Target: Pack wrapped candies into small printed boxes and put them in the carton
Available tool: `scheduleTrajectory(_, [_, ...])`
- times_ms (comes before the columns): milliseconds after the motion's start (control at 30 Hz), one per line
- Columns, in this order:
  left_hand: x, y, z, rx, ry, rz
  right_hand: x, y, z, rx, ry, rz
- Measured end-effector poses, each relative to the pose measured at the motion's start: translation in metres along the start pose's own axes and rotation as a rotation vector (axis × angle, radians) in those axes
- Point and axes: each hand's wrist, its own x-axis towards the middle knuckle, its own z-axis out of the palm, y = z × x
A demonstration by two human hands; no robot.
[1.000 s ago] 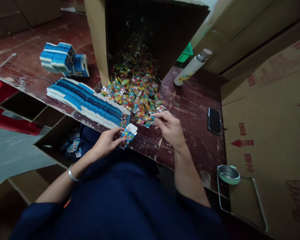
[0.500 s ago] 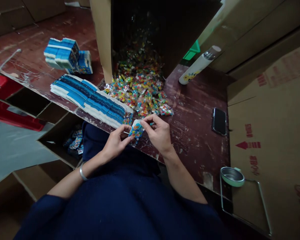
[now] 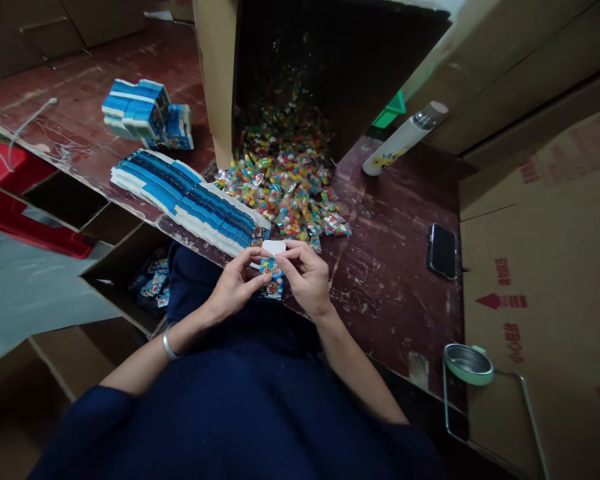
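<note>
My left hand (image 3: 233,287) and my right hand (image 3: 305,275) both pinch a small blue printed box (image 3: 271,273) with its white top flap up, held just over the near edge of the dark red table (image 3: 395,260). Right behind the hands lies a heap of small colourful wrapped sweets (image 3: 287,190) spilling from a tipped cardboard carton (image 3: 220,80). To the left of the heap lies a long row of flat blue box blanks (image 3: 185,203).
A pile of filled blue boxes (image 3: 147,120) sits at the back left. A white bottle (image 3: 405,140) lies behind, a black phone (image 3: 441,250) to the right, a metal cup (image 3: 467,363) at the near right. Big cardboard sheets stand right; an open carton with boxes (image 3: 153,287) sits below left.
My right hand left the sweets heap and came to the box held by my left hand. Now both hands hold it closer to my body with the white flap up.
</note>
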Motion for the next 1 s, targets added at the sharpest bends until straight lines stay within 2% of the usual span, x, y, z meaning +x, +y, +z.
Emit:
scheduleTrajectory(67, [0.001,-0.001,-0.001,-0.029,0.028,0.012,0.001,-0.003,0.005,0.056,0.043,-0.023])
scheduleTrajectory(167, [0.002,-0.001,-0.003,-0.068,0.067,0.005,0.005,-0.009,0.011,0.188,0.086,0.017])
scheduleTrajectory(333, [-0.002,0.002,-0.01,0.042,0.071,0.019,0.017,-0.012,0.008,0.18,-0.067,0.155])
scheduleTrajectory(533, [-0.005,0.004,-0.019,0.159,0.002,0.04,0.033,-0.012,-0.002,0.174,-0.164,0.25])
scheduleTrajectory(800, [-0.006,0.009,-0.026,0.157,-0.072,0.026,0.036,-0.012,0.006,0.205,-0.119,0.292])
scheduleTrajectory(900, [-0.008,0.008,-0.028,0.153,-0.068,0.015,0.034,-0.012,0.009,0.175,-0.125,0.273])
scheduleTrajectory(1000, [-0.009,0.005,-0.029,0.135,-0.025,0.021,0.028,-0.016,0.012,0.097,-0.107,0.154])
